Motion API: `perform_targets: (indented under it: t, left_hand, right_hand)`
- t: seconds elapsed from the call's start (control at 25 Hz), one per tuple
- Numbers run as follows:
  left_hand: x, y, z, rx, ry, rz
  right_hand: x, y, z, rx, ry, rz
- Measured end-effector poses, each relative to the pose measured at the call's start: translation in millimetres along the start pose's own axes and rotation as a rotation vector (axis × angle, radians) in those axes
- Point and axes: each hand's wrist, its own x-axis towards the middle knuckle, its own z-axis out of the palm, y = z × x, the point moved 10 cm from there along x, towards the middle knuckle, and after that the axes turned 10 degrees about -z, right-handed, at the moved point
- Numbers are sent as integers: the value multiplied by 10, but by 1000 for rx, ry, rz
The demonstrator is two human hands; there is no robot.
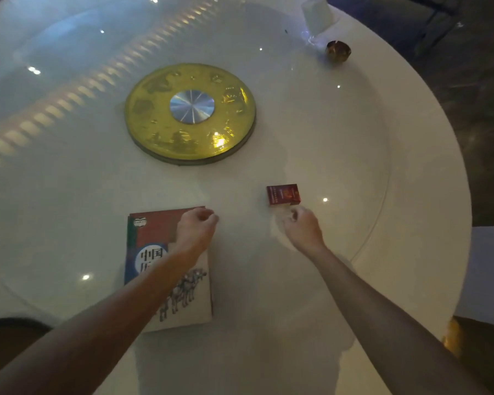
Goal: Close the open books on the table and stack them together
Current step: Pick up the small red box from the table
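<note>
Head view is all I have, looking down on a round white table (340, 155) whose left side is washed out by glare and reflected lights. At lower left I see a closed book (151, 240) lying flat, its cover red at the top with a printed title and animal drawings lower down; my left forearm crosses it and hides much of the cover. I cannot tell whether more than one book lies there. My left hand (196, 228) sits over the book's far right corner, fingers curled loosely, holding nothing that I can see. A gold disc (154, 115) marks the table's centre. To the right, a small red box (283, 194) lies near my right hand (303, 228), whose fingers are curled and blurred; I cannot tell its grip.
</note>
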Motion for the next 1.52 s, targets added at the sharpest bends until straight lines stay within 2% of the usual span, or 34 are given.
perform_targets:
  t: [0.12,0.28,0.48,0.6,0.68,0.8,0.96,1.08,1.32,1.52]
  left_hand:
    - [198,247,761,-80,-175,-95]
    - [319,481,1272,-96,-237,-119]
    - [257,606,1617,-86,-328,-116]
    - [146,549,1536,-156,-264,-135]
    - [63,504,1351,-205,-181,-126]
    - [-121,336,906,-284,-40,-101]
    - [-409,-80,56,-445,145,-83]
    - [-614,-608,-728,-512,271,-83]
    - [-976,-2073,-2299,-664,465,-245]
    - [-1239,-3117,-3136,-667,578,-309]
  right_hand:
    - [409,70,-215,-17,-20,-60]
    - [687,191,-287,-7,-37,-68]
    - [708,230,-179,103,-89,-75]
    - [605,267,-137,241,-66,5]
    - [506,205,-118,338,-18,55]
    - [321,-144,-23,400,37,15]
    - [-8,-869,422,428,-78,-96]
    - [-411,-1570,924,411,-163,-203]
    - [-1526,-2776,2336,274,-394,-380]
    - [-2292,-3271,3375,123,-495,-424]
